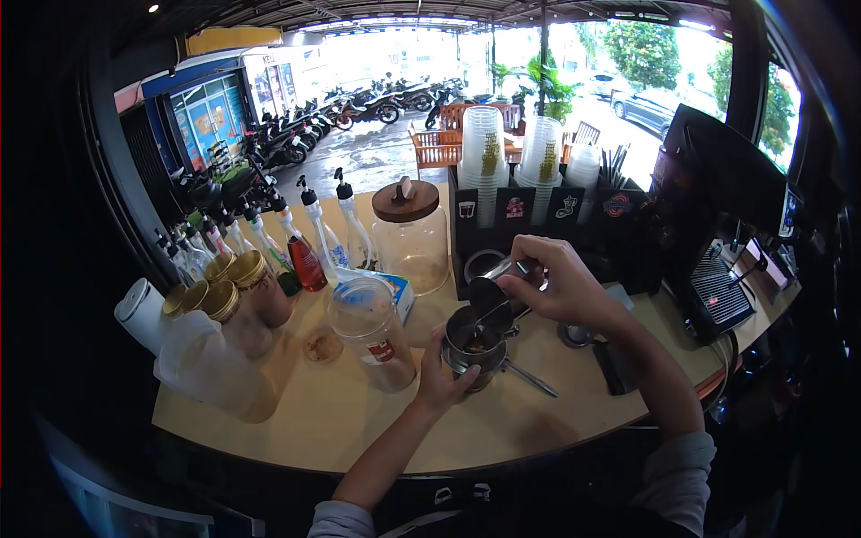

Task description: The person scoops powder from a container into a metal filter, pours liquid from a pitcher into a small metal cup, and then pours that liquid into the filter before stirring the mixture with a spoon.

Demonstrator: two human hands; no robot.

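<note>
My left hand [439, 381] is closed around the side of a metal drip coffee filter [477, 359], which appears to sit on a small glass mostly hidden below it. Above it, my right hand [569, 285] grips a small dark metal pitcher [490, 299] tilted to the left. A thin bright stream seems to run from the pitcher's lip into the filter, where dark contents show. A metal spoon [532, 378] lies on the counter just right of the filter. Left of my left hand stands a tall clear container [370, 316] with a red label.
Several pump bottles [307, 260] and gold-lidded jars [248, 272] line the left. A glass jar with a wooden lid [409, 235] stands behind, beside a black holder [543, 235] with stacked plastic cups [483, 148]. A translucent jug [212, 368] is at front left; a dark screen [728, 175] stands right.
</note>
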